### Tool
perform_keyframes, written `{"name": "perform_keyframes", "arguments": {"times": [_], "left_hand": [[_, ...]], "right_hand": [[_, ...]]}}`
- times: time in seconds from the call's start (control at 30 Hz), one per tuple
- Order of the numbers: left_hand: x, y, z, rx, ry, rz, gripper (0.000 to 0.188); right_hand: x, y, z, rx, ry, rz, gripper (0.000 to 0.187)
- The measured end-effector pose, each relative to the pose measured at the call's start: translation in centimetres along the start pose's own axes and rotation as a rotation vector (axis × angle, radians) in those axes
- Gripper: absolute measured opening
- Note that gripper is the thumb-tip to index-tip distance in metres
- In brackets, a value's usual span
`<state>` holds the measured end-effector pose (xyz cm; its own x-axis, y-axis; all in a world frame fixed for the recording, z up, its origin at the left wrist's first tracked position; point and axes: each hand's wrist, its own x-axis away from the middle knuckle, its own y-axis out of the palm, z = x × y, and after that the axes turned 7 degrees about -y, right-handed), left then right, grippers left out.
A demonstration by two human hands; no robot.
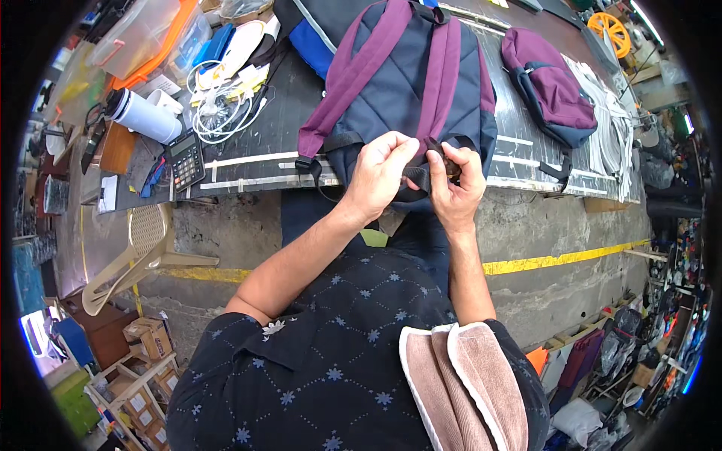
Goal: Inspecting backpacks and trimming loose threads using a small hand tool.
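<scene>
Head view is showing a dark blue and purple backpack lying on the table, its lower end at the near edge. Over that end, the left hand is pressing thumb and fingertips together; exactly what they are pinching I cannot tell. Just beside it, the right hand is pinching a black strap between thumb and fingers. A smaller purple bag is lying to the right, and a calculator is resting to the left.

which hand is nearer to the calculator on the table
Left: the left hand is to the right of the calculator; the right hand is farther off, beyond the left hand.
</scene>
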<state>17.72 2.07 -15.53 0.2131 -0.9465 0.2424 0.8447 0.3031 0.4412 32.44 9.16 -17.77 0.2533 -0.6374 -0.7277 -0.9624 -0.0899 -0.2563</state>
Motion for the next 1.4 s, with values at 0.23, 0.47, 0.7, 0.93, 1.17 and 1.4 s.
{"name": "perform_keyframes", "arguments": {"times": [0.23, 0.47, 0.7, 0.93, 1.17, 1.4], "left_hand": [[-0.2, -0.2, -0.4, 0.021, 0.008, -0.028, 0.021], [0.0, 0.2, -0.6, -0.087, 0.093, 0.017, 0.023], [0.3, 0.2, -0.7, -0.254, 0.205, 0.069, 0.018], [2.0, -3.4, 2.4, -0.006, 0.304, 0.091, 0.028], [3.7, -9.5, 0.0, -0.188, 0.238, 0.168, 0.015], [6.5, -10.1, -4.0, -0.924, 0.222, 0.226, 0.024]], "right_hand": [[-0.2, -0.3, 0.2, 0.143, -0.18, -0.004, 0.019], [-0.2, -1.1, -0.8, 0.062, -0.035, 0.016, 0.019], [0.5, -1.3, -0.6, 0.055, 0.032, -0.042, 0.022], [1.0, -3.4, 0.7, -0.079, 0.296, 0.085, 0.023], [-2.5, -5.6, 10.0, 0.278, 0.433, 0.156, 0.035], [-1.4, -3.9, 12.3, -0.453, 0.757, 0.258, 0.03]]}}
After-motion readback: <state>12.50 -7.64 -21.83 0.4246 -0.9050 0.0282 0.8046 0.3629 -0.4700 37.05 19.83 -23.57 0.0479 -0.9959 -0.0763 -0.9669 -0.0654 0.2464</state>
